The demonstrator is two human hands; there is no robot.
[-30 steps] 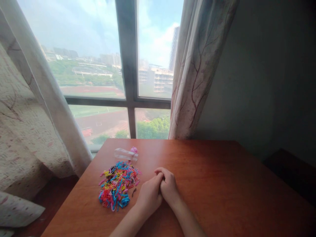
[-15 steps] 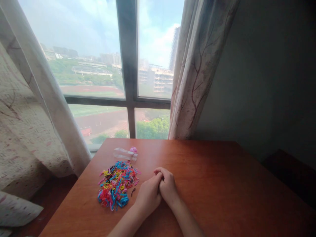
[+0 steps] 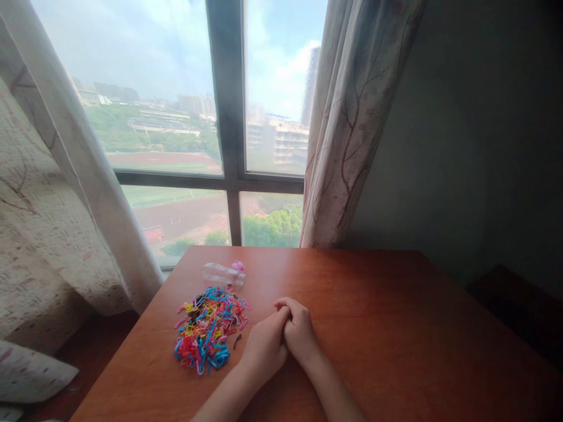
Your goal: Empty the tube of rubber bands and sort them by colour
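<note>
My left hand (image 3: 264,347) and my right hand (image 3: 301,332) rest on the reddish wooden table (image 3: 396,334), clasped with fingers folded over one another. Nothing shows inside them. Just left of my left hand lies a heap of small coloured elastic bands (image 3: 209,329), blue, pink, yellow and red. One dark band (image 3: 238,340) lies loose between the heap and my left hand. Behind the heap a small clear bottle (image 3: 219,274) with a pink cap lies on its side.
A window (image 3: 229,146) stands behind the table, with a patterned curtain (image 3: 352,129) at its right and another curtain (image 3: 57,223) hanging at the left. A pillow corner (image 3: 30,375) shows at the lower left. A dark wall is on the right.
</note>
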